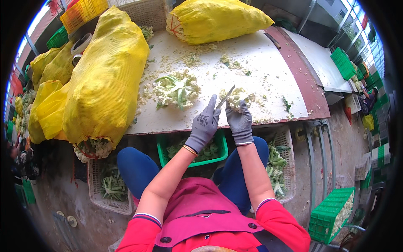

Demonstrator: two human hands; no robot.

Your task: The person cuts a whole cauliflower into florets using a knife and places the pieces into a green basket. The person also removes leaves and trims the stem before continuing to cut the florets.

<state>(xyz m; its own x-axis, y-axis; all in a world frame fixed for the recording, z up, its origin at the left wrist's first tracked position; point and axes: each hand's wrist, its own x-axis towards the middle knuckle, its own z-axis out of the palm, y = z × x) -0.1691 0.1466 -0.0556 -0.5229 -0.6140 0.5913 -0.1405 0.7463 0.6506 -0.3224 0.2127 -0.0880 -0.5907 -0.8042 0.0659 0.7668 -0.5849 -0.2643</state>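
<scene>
Both hands wear grey work gloves. My left hand (205, 122) grips a knife (227, 96), its blade angled up and to the right, close to a piece of cauliflower. That cauliflower piece (238, 97) is held by my right hand (240, 121), just above the white tabletop (163, 121). Left of the knife, a larger cauliflower head (177, 88) lies on the table with its pale green stalks upward. Small florets and crumbs (231, 63) are scattered behind my hands.
A full yellow mesh sack (107, 75) stands at the table's left; another sack (220, 20) lies at the back. A second knife (272, 41) rests at the right rear. Under the table edge are a green bin (225, 148) and white crates (110, 206) with trimmings. Other people are farther off.
</scene>
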